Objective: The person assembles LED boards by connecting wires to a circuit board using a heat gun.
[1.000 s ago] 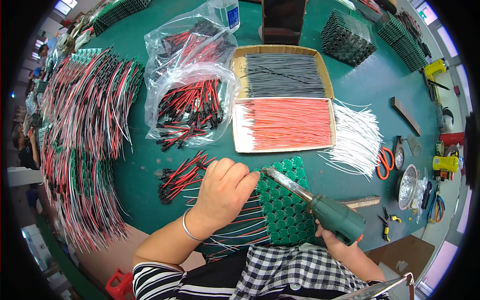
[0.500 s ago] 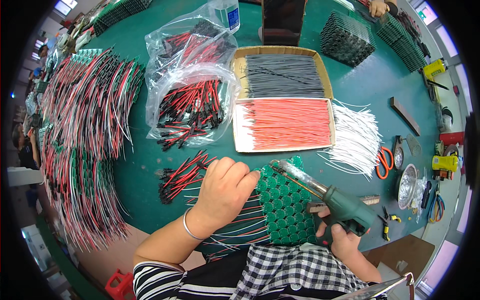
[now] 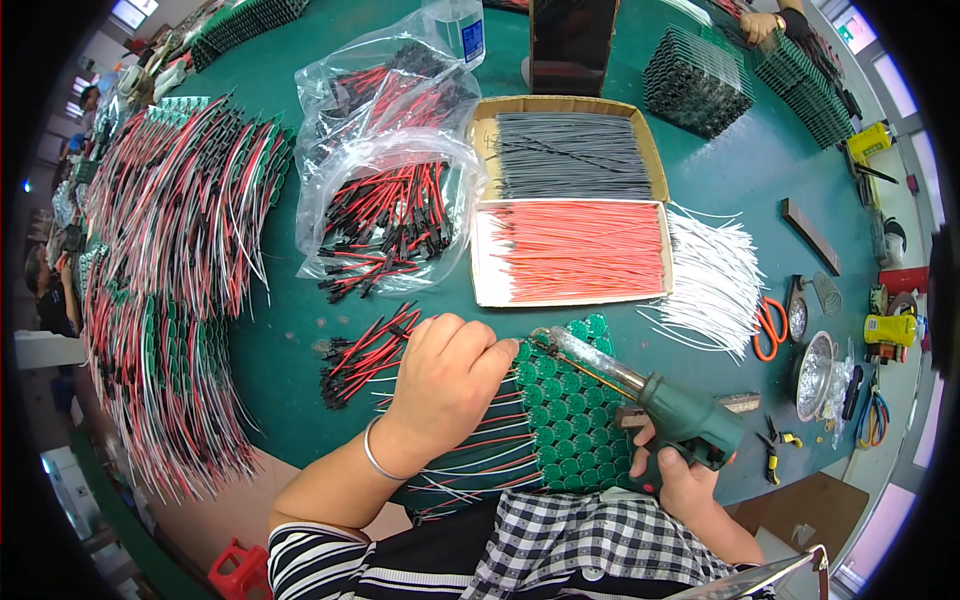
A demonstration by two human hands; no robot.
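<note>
My left hand (image 3: 450, 375) is closed in a pinch at the upper left edge of a green panel of round circuit boards (image 3: 572, 420). Whatever sits between thumb and forefinger is too small to make out. Red, white and dark wires (image 3: 490, 440) run leftward from the panel, partly beneath my left wrist. My right hand (image 3: 685, 485) grips a green soldering gun (image 3: 690, 420) by its handle. Its metal barrel points up and left, with a thin copper-coloured feed tube alongside, and the tip is over the panel's upper left corner, close to my left fingertips.
Ahead are a box of red wires (image 3: 585, 250), a box of grey wires (image 3: 570, 150) and loose white wires (image 3: 710, 275). Red-and-black connector leads (image 3: 370, 355) lie left, beside wired boards (image 3: 180, 300). Scissors (image 3: 770, 330) and a metal bowl (image 3: 815, 370) are right. Another person's hand (image 3: 760, 25) shows far right.
The soldering gun has shifted slightly left, bringing its tip nearer my left fingertips. My left hand keeps its pinch in nearly the same place.
</note>
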